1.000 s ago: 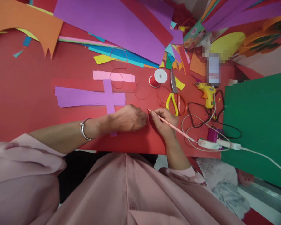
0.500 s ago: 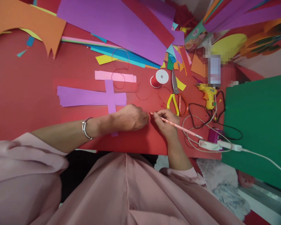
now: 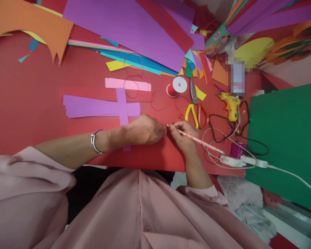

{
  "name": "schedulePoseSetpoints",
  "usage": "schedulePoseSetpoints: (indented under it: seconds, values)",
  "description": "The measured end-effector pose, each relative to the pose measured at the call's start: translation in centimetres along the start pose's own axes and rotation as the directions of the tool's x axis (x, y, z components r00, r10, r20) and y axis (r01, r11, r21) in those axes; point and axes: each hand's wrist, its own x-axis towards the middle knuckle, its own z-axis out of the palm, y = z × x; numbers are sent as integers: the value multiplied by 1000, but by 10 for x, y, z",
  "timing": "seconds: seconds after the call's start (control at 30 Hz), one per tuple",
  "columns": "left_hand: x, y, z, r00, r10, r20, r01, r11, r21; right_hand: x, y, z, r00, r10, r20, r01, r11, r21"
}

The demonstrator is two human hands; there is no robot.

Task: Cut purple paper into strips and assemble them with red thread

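My right hand (image 3: 182,135) grips a thin pink pencil (image 3: 199,140), its tip touching the red table (image 3: 28,114) near my other hand. My left hand (image 3: 145,130) rests curled on the table with its fingertips pinched together beside the pencil tip; what it pinches is too small to make out. It partly covers a vertical purple paper strip (image 3: 122,107) that crosses a stack of long purple strips (image 3: 93,107). A pink strip (image 3: 134,84) lies just beyond, with loose red thread over it.
A red thread spool (image 3: 175,86), yellow-handled scissors (image 3: 194,107) and a yellow glue gun (image 3: 230,103) with tangled cables (image 3: 230,138) lie to the right. A green board (image 3: 285,138) stands at the far right. Large purple (image 3: 126,27) and orange (image 3: 28,24) paper sheets cover the far side.
Both hands stay in nearly the same place; the view has shifted slightly and the pencil has barely moved.
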Motion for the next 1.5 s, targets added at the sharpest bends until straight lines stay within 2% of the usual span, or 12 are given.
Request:
schedulePoseSetpoints:
  seconds: [0.5,0.73,1.03,1.3,1.5]
  values:
    - [0,0,0,1000,-21,-4,21,999,-26,2,-3,-1,1000,-15,5,15,1000,-27]
    - [1,1,-5,999,-12,36,13,1000,-23,2,-10,-1,1000,-17,11,17,999,-49]
    - [-2,0,6,997,4,-72,-7,999,-40,1,-6,1,998,-31,-63,28,999,-46]
    - [-1,0,0,1000,-12,4,12,999,-49,0,-6,0,999,-40,-9,40,998,-43]
    - [-1,0,3,1000,-13,-22,12,998,-57,2,-11,1,999,-39,-11,38,997,-64]
